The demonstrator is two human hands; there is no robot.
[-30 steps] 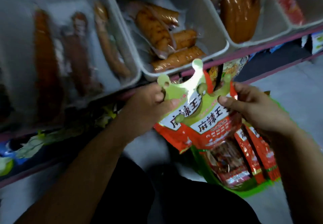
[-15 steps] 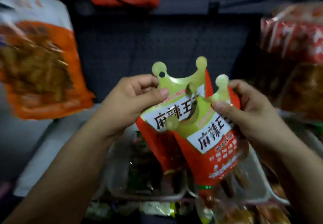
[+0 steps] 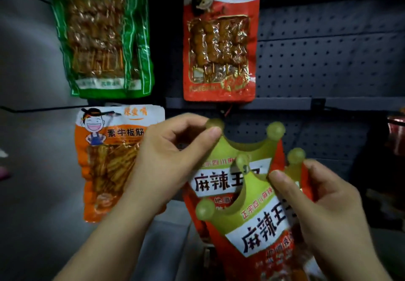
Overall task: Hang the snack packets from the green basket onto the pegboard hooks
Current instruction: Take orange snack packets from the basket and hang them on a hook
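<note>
View lifted from trays to pegboard (image 3: 317, 61) — left hand (image 3: 166, 162) pinches rear packet (image 3: 221, 182) crown tip, right hand (image 3: 324, 206) clamps front packet (image 3: 258, 237).

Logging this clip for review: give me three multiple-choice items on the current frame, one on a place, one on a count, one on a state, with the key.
1. Where does the orange packet hang?
A. Below the green packet
B. Right of the red skewer packet
C. In a basket

2. How many crown-topped packets are held?
A. One
B. Two
C. Four

3. What is the left hand doing?
A. Resting open
B. Pinching a crown tip
C. Gripping a hook

Key: 1 A, it sits under the green one at the left. 2 B, the rear packet and the front packet overlap. 3 B, thumb and fingers close on the rear packet's left tip, while the right hand holds the front one.
</note>
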